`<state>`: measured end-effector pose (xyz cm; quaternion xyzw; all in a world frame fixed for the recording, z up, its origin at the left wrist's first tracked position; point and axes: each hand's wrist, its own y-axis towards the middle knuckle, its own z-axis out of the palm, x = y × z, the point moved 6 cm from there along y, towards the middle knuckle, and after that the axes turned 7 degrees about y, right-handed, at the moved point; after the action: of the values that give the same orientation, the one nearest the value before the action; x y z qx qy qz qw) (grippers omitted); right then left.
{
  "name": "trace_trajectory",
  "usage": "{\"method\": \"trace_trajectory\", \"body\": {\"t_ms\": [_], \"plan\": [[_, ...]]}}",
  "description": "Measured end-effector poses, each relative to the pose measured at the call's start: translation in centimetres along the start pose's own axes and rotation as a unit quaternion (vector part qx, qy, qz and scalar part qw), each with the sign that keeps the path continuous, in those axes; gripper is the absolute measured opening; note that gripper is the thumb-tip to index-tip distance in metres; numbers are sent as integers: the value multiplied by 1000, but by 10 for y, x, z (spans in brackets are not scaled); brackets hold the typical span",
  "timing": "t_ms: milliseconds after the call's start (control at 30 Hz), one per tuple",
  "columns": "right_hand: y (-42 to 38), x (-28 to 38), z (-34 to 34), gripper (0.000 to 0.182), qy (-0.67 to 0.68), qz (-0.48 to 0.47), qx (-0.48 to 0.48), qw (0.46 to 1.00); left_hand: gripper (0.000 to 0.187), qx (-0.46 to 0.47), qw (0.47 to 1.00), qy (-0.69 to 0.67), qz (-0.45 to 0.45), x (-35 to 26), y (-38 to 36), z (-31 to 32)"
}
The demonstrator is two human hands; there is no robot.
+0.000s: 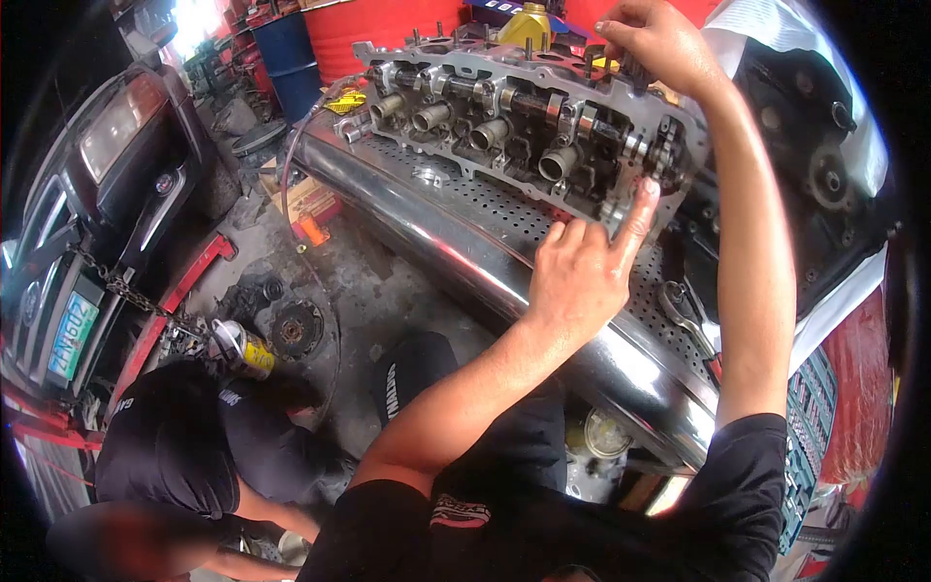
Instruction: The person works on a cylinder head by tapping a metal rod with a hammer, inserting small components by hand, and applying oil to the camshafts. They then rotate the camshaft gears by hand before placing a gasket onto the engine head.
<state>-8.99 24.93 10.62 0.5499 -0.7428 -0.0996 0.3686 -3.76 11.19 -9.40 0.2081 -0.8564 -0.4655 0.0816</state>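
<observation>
Bare grey-silver aluminium cylinder head point(524, 121) on a mirror-chrome perforated table point(485, 228) dotted with small holes, yellow oil bottle point(527, 24) at its far edge, red drum point(378, 29), blue drum point(289, 53) beyond.

Car repair workshop: an engine cylinder head point(529, 121) lay on a perforated steel bench point(465, 209), a car point(92, 209) stood alongside, and a clutch disc point(294, 330) and oil drums point(291, 53) occupied the stained floor.
</observation>
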Motion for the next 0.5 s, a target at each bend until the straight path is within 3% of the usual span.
{"method": "trace_trajectory", "body": {"t_ms": [267,500], "plan": [[4,-5,2,25,18,9,4,1000,90,31,999,-20,-3,3,41,-19],[3,-3,0,25,-2,-43,-7,999,85,52,998,-36,-6,4,56,-20]]}}
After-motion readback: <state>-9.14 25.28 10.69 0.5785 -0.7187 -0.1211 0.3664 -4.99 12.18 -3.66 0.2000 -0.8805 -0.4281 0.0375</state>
